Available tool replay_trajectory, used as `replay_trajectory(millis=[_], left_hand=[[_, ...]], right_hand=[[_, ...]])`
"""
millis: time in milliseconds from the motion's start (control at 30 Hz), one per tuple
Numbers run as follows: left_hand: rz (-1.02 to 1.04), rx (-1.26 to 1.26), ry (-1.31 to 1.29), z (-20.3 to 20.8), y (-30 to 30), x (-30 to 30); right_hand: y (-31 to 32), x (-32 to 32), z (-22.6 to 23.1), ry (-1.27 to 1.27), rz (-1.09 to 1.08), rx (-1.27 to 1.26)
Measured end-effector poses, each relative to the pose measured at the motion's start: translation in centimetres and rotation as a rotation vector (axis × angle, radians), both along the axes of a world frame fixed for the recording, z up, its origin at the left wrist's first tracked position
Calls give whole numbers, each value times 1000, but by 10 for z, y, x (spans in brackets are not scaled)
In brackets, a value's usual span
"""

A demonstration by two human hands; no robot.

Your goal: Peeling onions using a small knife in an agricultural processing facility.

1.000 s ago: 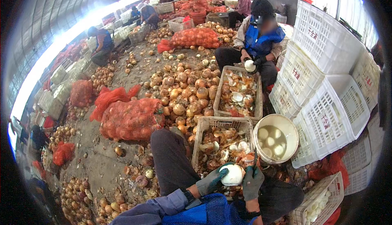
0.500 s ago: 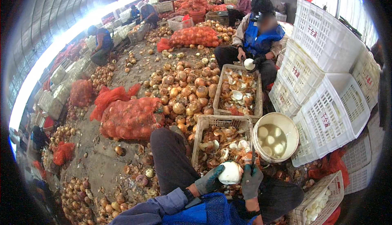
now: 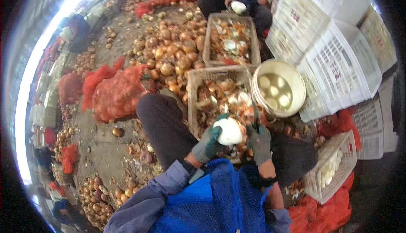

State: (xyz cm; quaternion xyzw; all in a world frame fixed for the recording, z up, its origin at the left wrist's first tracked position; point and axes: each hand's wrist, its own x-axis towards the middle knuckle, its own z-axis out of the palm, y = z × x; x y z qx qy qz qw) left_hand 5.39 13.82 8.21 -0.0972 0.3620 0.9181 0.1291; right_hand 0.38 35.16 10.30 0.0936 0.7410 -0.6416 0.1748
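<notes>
My left hand (image 3: 207,143), in a grey-green glove, grips a peeled white onion (image 3: 229,132) over the near end of a peel-filled crate (image 3: 192,106). Just right of it, my gloved right hand (image 3: 259,142) is closed around a knife (image 3: 255,115), its dark blade pointing up and away from me. A small gap shows between the onion and the right hand. Brown skins and pale onion scraps (image 3: 243,99) fill the crate. Beside it stands a white bucket (image 3: 300,87) with several peeled onions (image 3: 274,91) in cloudy liquid.
Beyond is a second crate of peels (image 3: 206,43), where a co-worker's hand holds a white onion (image 3: 238,7). Loose unpeeled onions (image 3: 182,49) and a red mesh sack (image 3: 120,93) lie left. White crates (image 3: 338,64) are stacked right; a crate of peeled onions (image 3: 353,159) sits near right.
My view has tipped downward, so the surroundings sit higher in the picture and more of my vest shows. The onion stays in my left hand, the knife in my right.
</notes>
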Motion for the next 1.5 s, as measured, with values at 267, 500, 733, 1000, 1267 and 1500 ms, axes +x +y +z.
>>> replay_trajectory(millis=[267,500,733,1000,1267,1500], left_hand=[[2,-320,150,9,3,-9],[52,-520,196,14,0,-7],[28,-567,199,20,3,-7],[22,-259,175,-6,7,-3],[30,197,-18,-1,1,4],[45,-115,144,4,0,-4]], right_hand=[[36,4,-56,662,136,255],[21,18,26,122,65,190],[17,21,17,1074,333,769],[-9,11,43,-102,-98,-272],[9,19,-44,-198,-290,-161],[33,18,-12,-73,-158,-124]])
